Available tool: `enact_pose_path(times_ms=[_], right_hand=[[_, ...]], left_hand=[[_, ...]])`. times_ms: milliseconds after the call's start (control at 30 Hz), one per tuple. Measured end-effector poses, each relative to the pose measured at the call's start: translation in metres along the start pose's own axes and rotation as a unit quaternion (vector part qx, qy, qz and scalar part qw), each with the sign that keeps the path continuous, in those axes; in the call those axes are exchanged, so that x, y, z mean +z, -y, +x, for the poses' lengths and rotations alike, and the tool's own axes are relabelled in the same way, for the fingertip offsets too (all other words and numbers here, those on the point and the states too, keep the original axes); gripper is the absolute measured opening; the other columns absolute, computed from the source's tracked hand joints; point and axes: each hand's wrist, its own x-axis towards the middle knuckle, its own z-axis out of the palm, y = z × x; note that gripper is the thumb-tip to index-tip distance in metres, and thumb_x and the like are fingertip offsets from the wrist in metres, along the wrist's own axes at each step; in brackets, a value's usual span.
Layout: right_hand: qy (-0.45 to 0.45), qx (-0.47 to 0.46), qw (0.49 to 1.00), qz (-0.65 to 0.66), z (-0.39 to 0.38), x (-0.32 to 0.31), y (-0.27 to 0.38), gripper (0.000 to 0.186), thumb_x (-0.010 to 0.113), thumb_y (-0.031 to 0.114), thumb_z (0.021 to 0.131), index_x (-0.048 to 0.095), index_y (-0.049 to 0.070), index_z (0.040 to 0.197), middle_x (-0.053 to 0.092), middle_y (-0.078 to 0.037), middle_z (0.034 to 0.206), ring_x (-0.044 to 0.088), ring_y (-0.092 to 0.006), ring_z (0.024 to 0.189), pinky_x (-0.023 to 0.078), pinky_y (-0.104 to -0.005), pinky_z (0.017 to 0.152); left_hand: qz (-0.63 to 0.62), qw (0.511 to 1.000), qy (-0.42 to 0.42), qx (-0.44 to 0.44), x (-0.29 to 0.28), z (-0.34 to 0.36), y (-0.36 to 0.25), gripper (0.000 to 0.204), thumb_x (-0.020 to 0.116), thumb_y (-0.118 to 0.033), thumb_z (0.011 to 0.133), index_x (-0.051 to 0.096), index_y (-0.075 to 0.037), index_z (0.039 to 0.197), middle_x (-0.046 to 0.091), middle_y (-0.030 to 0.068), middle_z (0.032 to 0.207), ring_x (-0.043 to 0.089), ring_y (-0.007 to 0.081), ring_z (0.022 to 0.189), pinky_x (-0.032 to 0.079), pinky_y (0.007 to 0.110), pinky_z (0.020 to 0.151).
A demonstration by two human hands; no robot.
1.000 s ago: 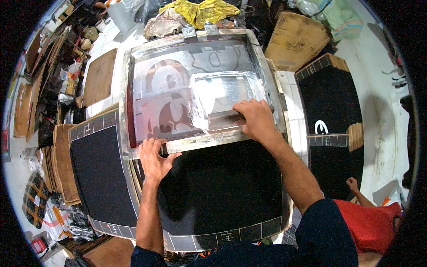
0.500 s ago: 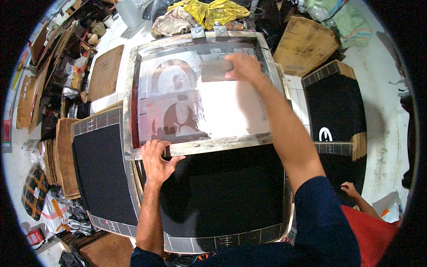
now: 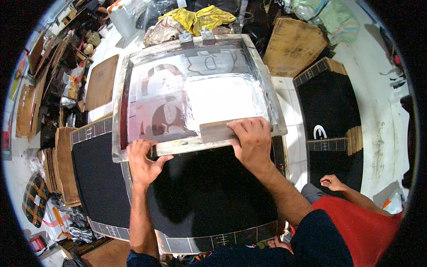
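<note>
Gripping a flat, bar-shaped scraper [image 3: 218, 130] of brownish grey in the right hand [image 3: 253, 135], with slightly blurred fingers bent over its top edge and thumb set low on the near side. Holding it inside the near edge of a pale, scuffed, paint-smeared frame [image 3: 178, 147], right at the border of a thick, glossy white paint [image 3: 222, 100] with ragged, streaky edges. Clasping the same frame near its left corner with the left hand [image 3: 144, 162], fingers hooked over the near bar, thumb spread sideways. Facing smooth, see-through grey mesh [image 3: 138, 107] marked with rounded dark shapes, and two squarish metal clamps [image 3: 186, 41] at the far bar. Leaning over matte black cloth [image 3: 213, 191], stretched flat below. Seeing crumpled yellow cloth [image 3: 195, 20] beyond, rough-edged brown boards [image 3: 64, 164] stacked to the left, and a co-worker's hand [image 3: 332, 183] and red clothing [image 3: 351, 227] to the right.
</note>
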Motion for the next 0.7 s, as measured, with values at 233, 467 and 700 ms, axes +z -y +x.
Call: enact_pose_path(times_ms=[233,467,700], right_hand=[[-0.205,-0.112,0.967,-0.101,0.146,-0.087,-0.006,0.07,0.072,0.082,0.072,0.07,0.014,0.084,0.065,-0.006,0.077,0.064,-0.0272,0.074,0.045,-0.0436,0.076],[-0.125,-0.002,0.99,-0.066,0.244,-0.166,0.01,0.074,0.068,0.082,0.074,0.076,0.009,0.086,0.074,-0.02,0.09,0.073,-0.0343,0.09,0.055,-0.0467,0.08],[-0.118,0.031,0.984,-0.126,0.292,-0.175,0.001,0.084,0.064,0.09,0.07,0.078,0.017,0.11,0.077,-0.016,0.105,0.073,-0.035,0.101,0.055,-0.0474,0.092]], left_hand=[[0.082,0.992,-0.086,0.05,-0.126,0.105,-0.028,0.073,0.087,-0.057,0.07,0.07,-0.005,0.119,0.07,0.0105,0.103,0.064,0.031,0.102,0.037,0.049,0.106],[0.085,0.947,-0.311,-0.008,-0.113,0.031,0.072,0.076,0.083,-0.03,0.087,0.05,-0.004,0.15,0.055,0.0206,0.146,0.05,0.0388,0.136,0.037,0.05,0.116],[0.145,0.89,0.163,-0.4,0.001,-0.338,0.166,0.066,0.066,-0.034,0.097,0.048,-0.003,0.152,0.048,0.0285,0.153,0.044,0.0485,0.141,0.036,0.055,0.117]])
